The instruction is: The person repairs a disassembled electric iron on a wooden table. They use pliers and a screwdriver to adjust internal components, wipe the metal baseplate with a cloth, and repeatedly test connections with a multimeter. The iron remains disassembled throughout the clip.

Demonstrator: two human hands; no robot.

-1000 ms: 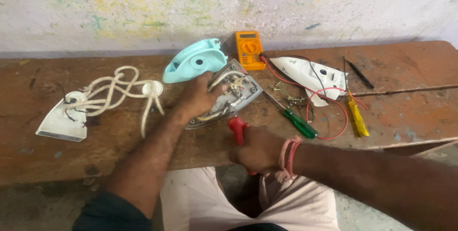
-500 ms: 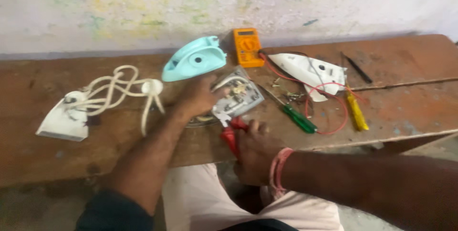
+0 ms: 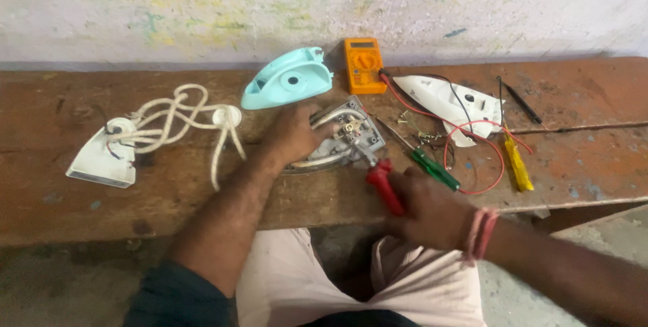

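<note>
Hands on the opened iron

Our left hand [image 3: 291, 137] presses the iron base [image 3: 341, 141], grasping nothing; our right hand [image 3: 432, 209] grasps red pliers [image 3: 383, 185] just below it.

On the worn brown wooden bench [image 3: 81, 212] lie one opened metal iron base [image 3: 341, 139]; one pale turquoise plastic iron cover [image 3: 287, 78]; two white plastic shells [image 3: 101, 158] [image 3: 445, 101]; one orange multimeter [image 3: 363, 64]; one coiled white cord [image 3: 177, 112]; one green-handled screwdriver [image 3: 435, 169]; one yellow-handled screwdriver [image 3: 518, 165]; one red-handled pair of pliers [image 3: 383, 185].
</note>
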